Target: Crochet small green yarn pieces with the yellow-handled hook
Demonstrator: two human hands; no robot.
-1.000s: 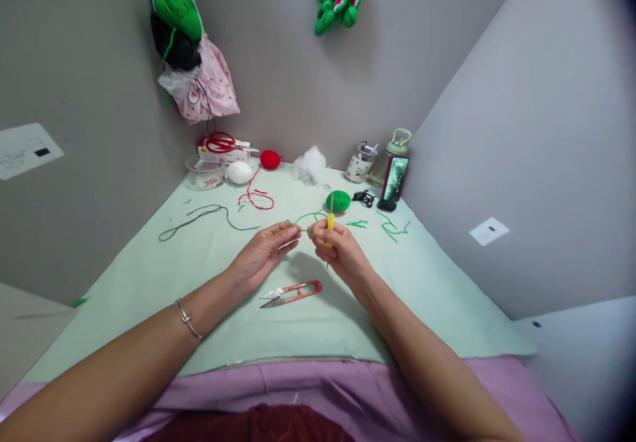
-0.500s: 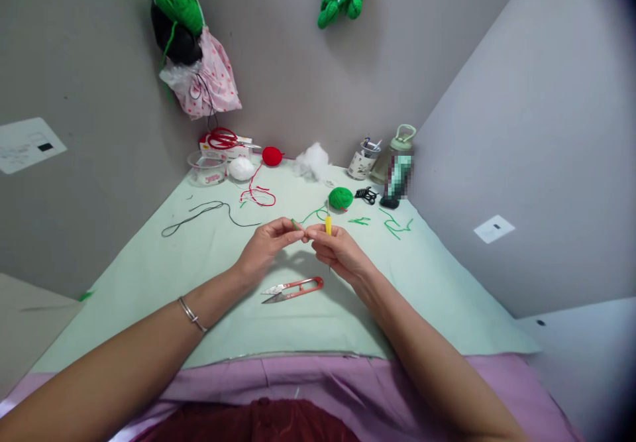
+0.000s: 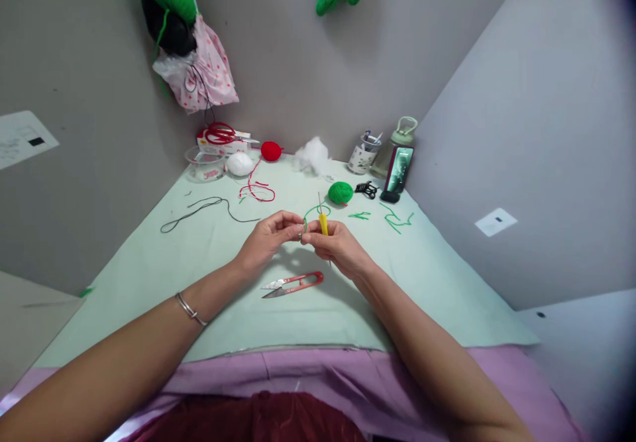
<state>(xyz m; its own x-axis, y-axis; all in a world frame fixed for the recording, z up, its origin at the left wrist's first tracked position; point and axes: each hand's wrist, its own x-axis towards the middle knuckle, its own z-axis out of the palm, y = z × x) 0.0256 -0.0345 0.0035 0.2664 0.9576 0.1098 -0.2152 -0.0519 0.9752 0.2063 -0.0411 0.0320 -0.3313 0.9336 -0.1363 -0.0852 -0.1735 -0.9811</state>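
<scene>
My left hand (image 3: 268, 238) and my right hand (image 3: 336, 246) meet above the pale green table cover (image 3: 437, 276), fingertips almost touching. The left hand pinches a green yarn strand (image 3: 313, 210) that runs back to a small green yarn ball (image 3: 340, 192). The right hand is closed round a yellow-handled crochet hook (image 3: 322, 220), its metal tip pointing up. Red thread snips (image 3: 293, 283) lie flat on the cover just below both hands.
At the back stand a red yarn ball (image 3: 271, 150), white stuffing (image 3: 311, 155), a plastic tub (image 3: 204, 165), red scissors (image 3: 221, 134), a pen cup (image 3: 362, 155), a bottle (image 3: 400, 138) and a phone (image 3: 397, 170). A black cord (image 3: 203, 208) and green yarn scraps (image 3: 395, 220) lie loose.
My hands have drawn together until the fingertips nearly touch. The green strand now loops up between them, and the hook's metal tip stands higher.
</scene>
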